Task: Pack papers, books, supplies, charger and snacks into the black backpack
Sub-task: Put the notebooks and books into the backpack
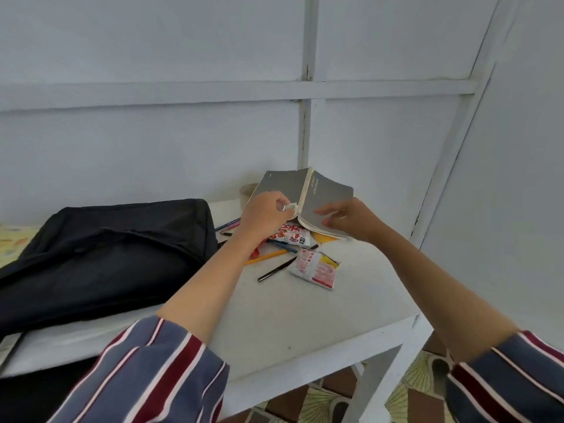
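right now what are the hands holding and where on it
Both hands hold the grey book: the left hand grips the left cover's lower edge near the spine, the right hand holds the right cover's lower edge.

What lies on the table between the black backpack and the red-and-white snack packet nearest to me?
In the head view, a yellow pencil and a black pen lie there on the white table, and the person's left forearm crosses the stretch too.

left sleeve [146, 370] | right sleeve [506, 380] | slate-blue, maroon stripes | thin lines white, perhaps pinkish
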Motion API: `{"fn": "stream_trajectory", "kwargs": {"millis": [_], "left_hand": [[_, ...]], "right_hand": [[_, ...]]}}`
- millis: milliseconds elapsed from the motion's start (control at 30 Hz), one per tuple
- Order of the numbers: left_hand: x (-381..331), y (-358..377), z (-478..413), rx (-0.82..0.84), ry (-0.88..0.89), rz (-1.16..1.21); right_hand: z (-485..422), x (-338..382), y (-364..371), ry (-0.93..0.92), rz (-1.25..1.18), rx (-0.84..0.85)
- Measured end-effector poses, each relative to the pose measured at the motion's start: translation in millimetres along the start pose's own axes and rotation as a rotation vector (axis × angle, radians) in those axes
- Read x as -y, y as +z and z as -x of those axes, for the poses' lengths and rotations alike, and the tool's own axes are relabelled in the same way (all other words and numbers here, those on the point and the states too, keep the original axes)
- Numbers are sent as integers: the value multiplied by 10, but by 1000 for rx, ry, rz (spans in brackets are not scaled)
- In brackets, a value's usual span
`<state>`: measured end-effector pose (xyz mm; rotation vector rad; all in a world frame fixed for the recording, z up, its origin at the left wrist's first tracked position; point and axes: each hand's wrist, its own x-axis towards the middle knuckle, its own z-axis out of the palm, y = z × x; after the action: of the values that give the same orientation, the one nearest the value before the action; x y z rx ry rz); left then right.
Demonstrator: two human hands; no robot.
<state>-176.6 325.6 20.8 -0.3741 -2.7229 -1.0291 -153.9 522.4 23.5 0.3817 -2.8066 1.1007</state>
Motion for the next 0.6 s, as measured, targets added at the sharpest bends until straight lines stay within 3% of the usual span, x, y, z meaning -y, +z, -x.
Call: {"fn": "stream_trajectory", "kwargs": {"millis": [200, 433, 600], "left_hand": [[-104, 171, -210, 28, -81, -23], [-38, 314, -435, 174, -208, -79], [-57, 435, -572, 183, -302, 22]], "right_hand": [[-351, -308, -99, 28, -24, 20], [-725, -582, -126, 41, -58, -17], [-1016, -805, -201, 61, -98, -21]]}}
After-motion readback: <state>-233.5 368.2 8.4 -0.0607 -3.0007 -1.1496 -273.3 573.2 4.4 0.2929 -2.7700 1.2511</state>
